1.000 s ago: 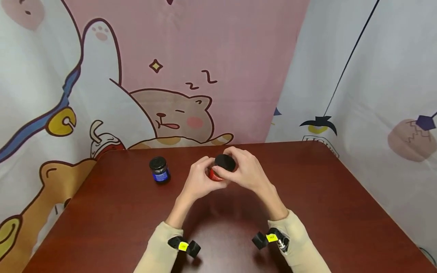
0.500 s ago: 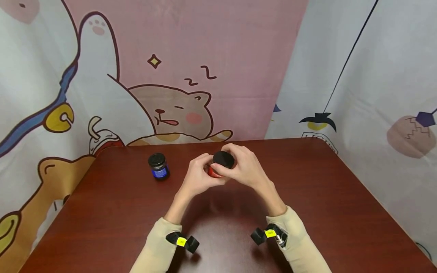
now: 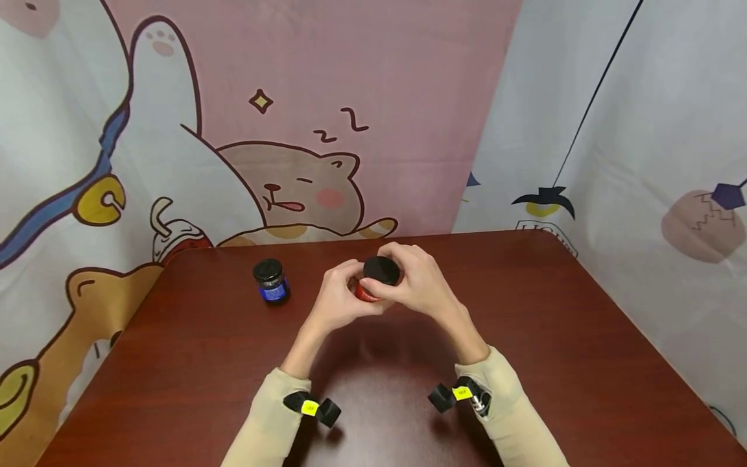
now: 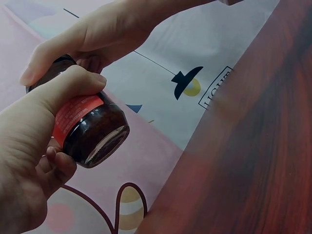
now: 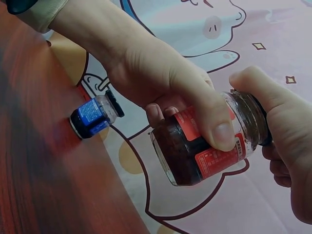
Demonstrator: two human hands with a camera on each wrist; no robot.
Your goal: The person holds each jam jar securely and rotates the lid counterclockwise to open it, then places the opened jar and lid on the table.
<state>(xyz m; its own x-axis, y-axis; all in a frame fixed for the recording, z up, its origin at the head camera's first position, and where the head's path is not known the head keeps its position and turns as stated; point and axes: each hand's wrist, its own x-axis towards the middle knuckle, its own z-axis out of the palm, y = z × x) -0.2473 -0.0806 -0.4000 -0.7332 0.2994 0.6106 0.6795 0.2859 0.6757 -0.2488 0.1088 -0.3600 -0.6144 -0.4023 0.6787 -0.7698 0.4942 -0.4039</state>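
A glass jar (image 5: 183, 139) with dark contents, a red label and a black lid (image 3: 382, 270) is held up over the table between both hands. My left hand (image 3: 340, 298) grips the jar's body, its thumb lying across the red label (image 4: 78, 114) in the left wrist view. Around the lid curl the thumb and fingers of my right hand (image 3: 423, 285). Seen from the right wrist, the jar is tilted, with the lid side toward the right hand (image 5: 287, 117) and partly hidden by it. The lid sits on the jar's mouth.
A second jar (image 3: 272, 283), with a blue label and black lid, stands upright on the reddish-brown table (image 3: 192, 363) to the left of the hands. Behind the table hangs a cartoon-printed cloth (image 3: 420, 117). Straps with small cameras sit on both sleeves (image 3: 265, 415).
The whole scene sits slightly higher in the head view than a second ago. Both hands keep the same hold on the jar and its lid, with hardly any visible movement.
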